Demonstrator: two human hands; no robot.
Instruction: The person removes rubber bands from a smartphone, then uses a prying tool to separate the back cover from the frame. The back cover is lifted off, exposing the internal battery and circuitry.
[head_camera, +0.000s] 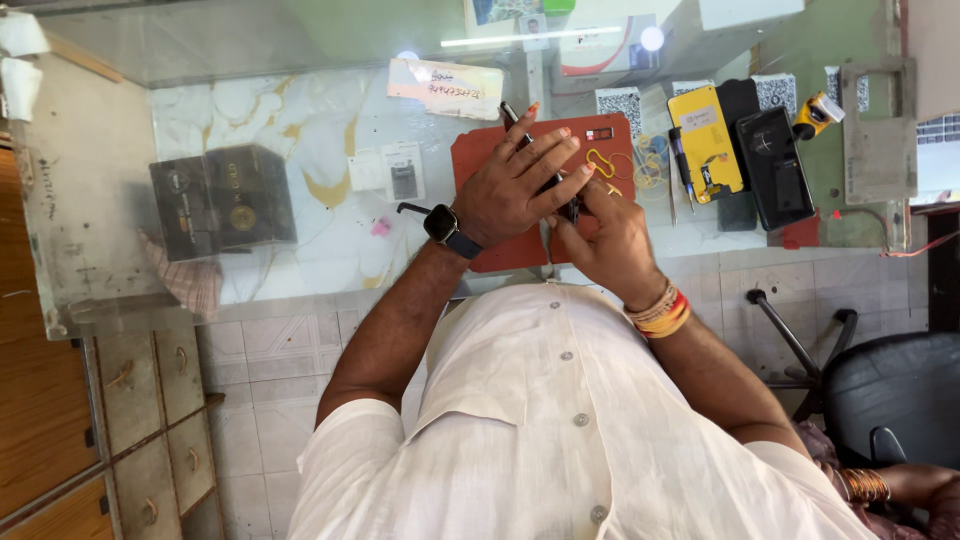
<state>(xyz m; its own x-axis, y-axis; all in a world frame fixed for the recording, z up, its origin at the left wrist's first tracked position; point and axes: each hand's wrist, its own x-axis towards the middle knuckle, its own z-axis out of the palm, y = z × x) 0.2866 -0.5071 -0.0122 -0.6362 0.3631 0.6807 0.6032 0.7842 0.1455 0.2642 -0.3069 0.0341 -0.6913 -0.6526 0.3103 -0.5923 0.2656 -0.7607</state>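
**Two hands close on a small dark device over a red mat**

The left hand (515, 185) lies on top with its fingers (560, 152) spread and bent, the fingertips pressing down on a small dark device (566, 200), of which only a narrow strip shows between the hands. The right hand (610, 235) comes in from below, thumb and fingers curled around the lower edge of the same device, so both hands are grasping it together. What kind of device it is cannot be told, since the hands cover most of it. A thin dark tool (512, 115) pokes out above the left hand.

The hands hover just above a red work mat (480, 160) lying on a glass counter (300, 120). A dark smartwatch (442, 222) sits on the left wrist, and coloured thread bands (662, 312) circle the right wrist.

On the mat beside the hands lie yellow rubber bands (602, 160). Further right on the counter are a yellow phone case (705, 140) and a black phone (772, 165). Well to the left, under the glass, sits a dark box (222, 200). A black office chair (880, 385) stands at lower right.
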